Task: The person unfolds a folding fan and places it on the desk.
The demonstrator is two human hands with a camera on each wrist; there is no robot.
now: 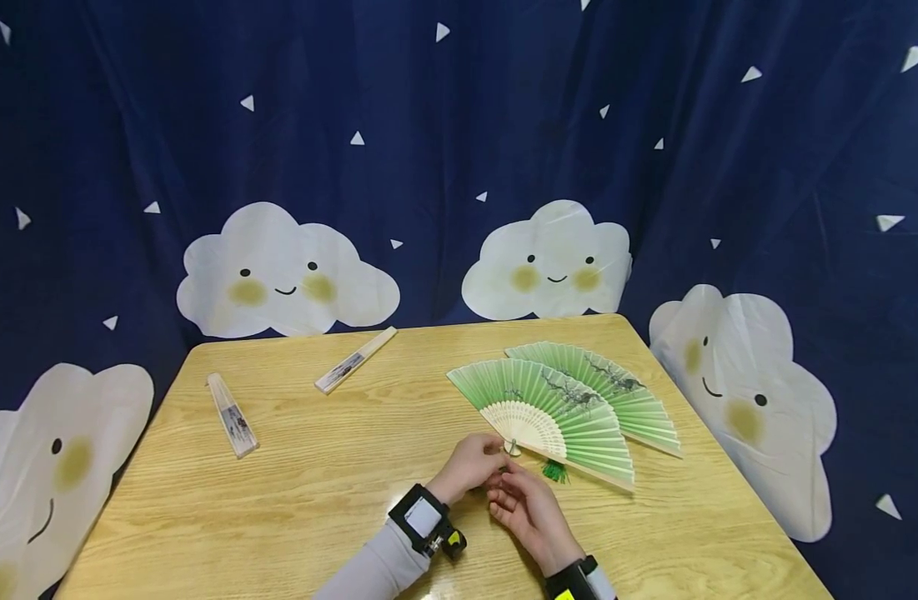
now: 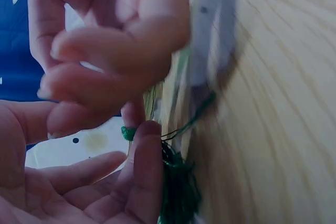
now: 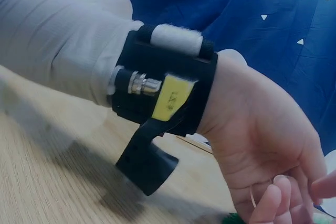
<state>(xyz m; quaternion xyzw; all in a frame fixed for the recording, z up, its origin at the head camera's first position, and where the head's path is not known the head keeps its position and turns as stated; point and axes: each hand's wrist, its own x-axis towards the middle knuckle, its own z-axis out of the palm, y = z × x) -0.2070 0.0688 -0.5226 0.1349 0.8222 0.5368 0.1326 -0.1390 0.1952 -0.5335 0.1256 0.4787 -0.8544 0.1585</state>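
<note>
At fan (image 1: 556, 408) pivot, both hands (image 1: 469, 465)

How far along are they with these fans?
Two green fans lie spread open: the far fan and the near fan overlapping it. Both hands, left hand and right hand, are at the near fan's pivot by its green tassel. Two folded fans lie unopened.

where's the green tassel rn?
In the head view the green tassel lies on the wooden table just right of both hands, the left hand and right hand, under the near open green paper fan.
</note>
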